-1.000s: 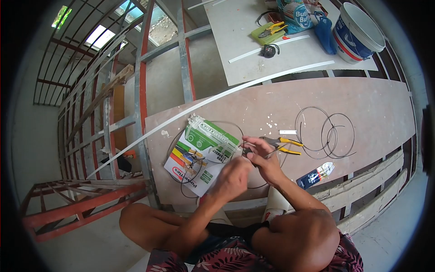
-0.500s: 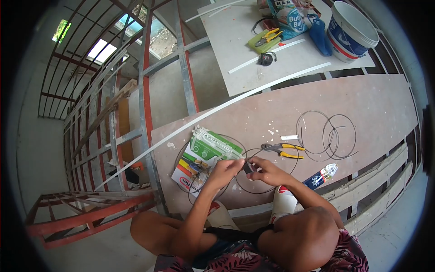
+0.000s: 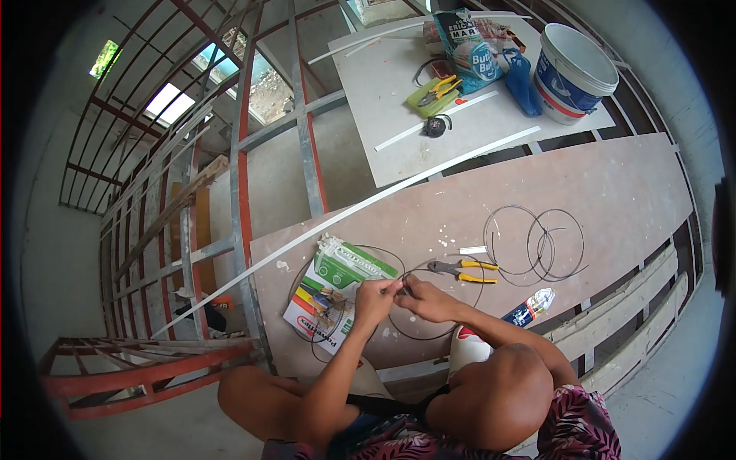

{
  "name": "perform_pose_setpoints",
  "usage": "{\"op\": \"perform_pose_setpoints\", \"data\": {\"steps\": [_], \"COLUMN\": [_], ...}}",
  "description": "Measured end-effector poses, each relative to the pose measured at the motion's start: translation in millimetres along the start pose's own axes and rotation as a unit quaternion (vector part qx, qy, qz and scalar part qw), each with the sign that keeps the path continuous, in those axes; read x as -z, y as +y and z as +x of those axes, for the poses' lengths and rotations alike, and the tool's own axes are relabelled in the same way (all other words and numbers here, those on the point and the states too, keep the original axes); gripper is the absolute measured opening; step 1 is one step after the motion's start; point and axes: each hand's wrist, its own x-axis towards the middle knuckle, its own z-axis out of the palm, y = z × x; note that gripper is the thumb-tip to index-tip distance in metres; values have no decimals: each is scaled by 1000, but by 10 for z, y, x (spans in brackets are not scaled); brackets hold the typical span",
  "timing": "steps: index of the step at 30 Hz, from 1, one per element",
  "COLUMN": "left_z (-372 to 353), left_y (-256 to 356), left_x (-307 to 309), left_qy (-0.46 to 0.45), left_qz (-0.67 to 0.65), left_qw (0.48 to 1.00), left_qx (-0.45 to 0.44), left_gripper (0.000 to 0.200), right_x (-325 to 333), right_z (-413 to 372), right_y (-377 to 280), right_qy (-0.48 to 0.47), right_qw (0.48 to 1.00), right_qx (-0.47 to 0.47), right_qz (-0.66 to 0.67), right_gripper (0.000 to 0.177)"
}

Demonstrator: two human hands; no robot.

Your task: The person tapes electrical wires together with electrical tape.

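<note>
My left hand [image 3: 375,301] and my right hand [image 3: 431,300] meet over the near part of the brownish board [image 3: 383,230]. Both have their fingers pinched on a thin dark wire [image 3: 429,338], whose loops spread out to either side of them. What lies exactly between the fingertips is too small to make out. Under the left loop is a green and white printed box [image 3: 345,264] marked Powerflex. Yellow-handled pliers [image 3: 464,271] lie beyond my right hand, with a small white strip [image 3: 473,250] above them. Farther right rests a loose coil of wire [image 3: 541,244].
A blue tube [image 3: 530,308] lies by the board's near edge. On the white panel [image 3: 360,100] behind are a white bucket [image 3: 575,73], a bag [image 3: 475,57], a second pair of pliers [image 3: 439,90] and a tape measure [image 3: 436,126]. A long white strip [image 3: 345,220] crosses diagonally. Metal framing stands left.
My view has shifted slightly, so the bench things sit lower and more to the left. My hands stay together at the wire; a dark piece seen by my right fingers earlier is now mostly hidden.
</note>
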Motion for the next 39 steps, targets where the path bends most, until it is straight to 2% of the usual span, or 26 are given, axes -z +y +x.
{"op": "perform_pose_setpoints", "data": {"steps": [2,3,4,5,6,7,9,11,13,16,17,18,19,20,21,23,28,29,30,31,33,34,35,36,37,39], "left_z": [15,67,201,255,404,609,454,299,304,271,259,219,178,152,153,161,218,223,226,231,229,196,131,94,94,91], "left_y": [-36,-115,-298,-506,-589,-484,-400,-85,91,34,22,80,194,291,244,118,88,60,33,6,7,59,124,179,169,124], "left_x": [-125,-176,-191,-180,-59,-35,74,166,220,251,211,116,61,66,18,-59,-31,-9,18,49,104,56,-47,-96,-92,-78], "left_qy": [32,67,150,232,199,201,-33,-96,-155,-191,-187,-106,-20,69,67,182,147,63,-23,-23,-133,-132,1,135,136,216], "left_qz": [-44,-89,-79,-69,-90,-96,-201,-216,-236,-484,-481,-289,-74,80,84,162,68,-51,-168,-167,-415,-415,-296,-161,-161,82], "left_qw": [998,992,985,970,970,969,977,966,950,839,840,951,986,971,972,939,958,992,984,985,867,867,947,978,978,943], "left_qx": [32,64,26,0,110,106,59,100,136,162,165,10,-146,-212,-209,-242,-237,-97,48,48,243,243,122,-5,-5,-239], "left_gripper": [26,25,25,25,24,24,32,34,37,43,43,40,39,38,38,27,16,17,19,19,23,23,24,26,26,29], "right_x": [-1,50,82,80,313,582,605,842,839,823,840,834,831,836,840,816,834,828,812,804,809,819,830,843,853,848], "right_z": [23,-30,-66,-124,-131,-107,-252,-294,-174,-140,-124,-123,-107,-86,-64,-30,-49,-45,-45,-41,-46,-52,-62,-73,-79,-85], "right_y": [127,136,118,63,-61,-213,-297,-345,-181,6,21,27,58,89,119,162,177,184,191,194,199,196,185,168,154,143], "right_qy": [43,-47,-142,-153,-108,-52,82,175,177,169,171,175,173,161,149,147,172,171,174,178,158,138,138,123,108,75], "right_qw": [997,995,979,978,975,965,934,958,950,950,953,960,961,970,977,977,966,966,958,949,954,959,959,965,971,976], "right_qx": [23,84,143,137,193,253,341,188,202,192,179,163,163,147,131,146,182,182,219,256,252,247,247,230,212,180], "right_qz": [-52,-13,24,29,-15,-54,-73,-127,-161,-180,-177,-144,-138,-105,-72,-52,-67,-67,-60,-53,-39,-27,-27,-6,14,98], "right_gripper": [46,43,41,41,39,37,34,33,33,32,31,30,30,29,29,28,27,27,27,27,27,27,27,25,24,21]}}
